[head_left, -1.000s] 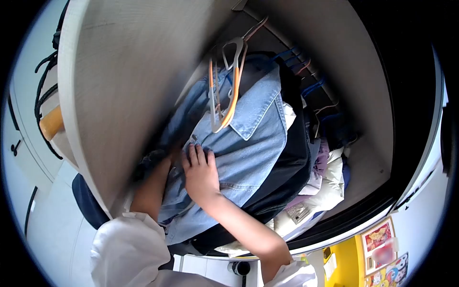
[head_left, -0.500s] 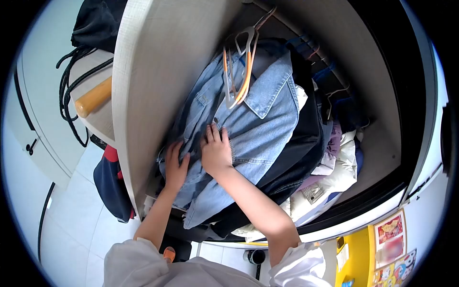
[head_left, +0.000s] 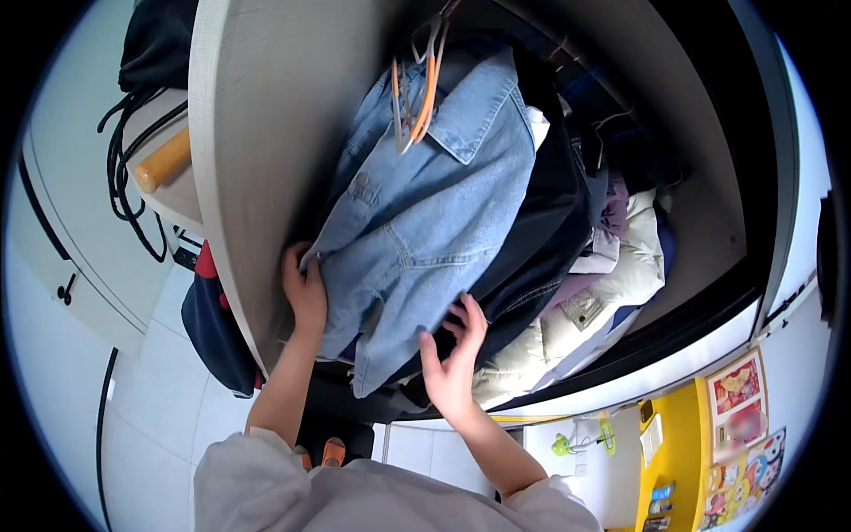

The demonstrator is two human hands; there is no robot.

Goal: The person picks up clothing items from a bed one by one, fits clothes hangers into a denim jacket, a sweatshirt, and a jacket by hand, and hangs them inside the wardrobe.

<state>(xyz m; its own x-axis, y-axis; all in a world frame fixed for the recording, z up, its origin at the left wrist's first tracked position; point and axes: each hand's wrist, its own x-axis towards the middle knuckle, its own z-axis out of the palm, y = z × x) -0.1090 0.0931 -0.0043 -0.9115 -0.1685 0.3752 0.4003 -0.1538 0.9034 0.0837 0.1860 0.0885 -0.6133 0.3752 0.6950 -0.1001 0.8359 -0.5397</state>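
A light-blue denim jacket (head_left: 443,222) hangs in the wardrobe, its collar near the top and its lower part spread toward me. My left hand (head_left: 306,288) is at the jacket's left edge beside the wardrobe panel, with the fingers closed on the denim. Over by the jacket's lower right side, my right hand (head_left: 454,363) has its thumb and fingers apart, holding nothing, close to the denim and a black garment (head_left: 532,239). Orange-and-white hangers (head_left: 430,89) dangle in front of the jacket's collar.
A cream puffer jacket (head_left: 629,266) and purple clothing lie to the right inside the wardrobe. The pale side panel (head_left: 257,160) stands on the left; beyond it are a wooden bat-like handle (head_left: 164,161) and black cords. A yellow shelf (head_left: 665,443) is at lower right.
My right hand has left the jacket's front and moved down and right to its side. My left hand has shifted slightly left and up to the jacket's edge. The view has moved a little.
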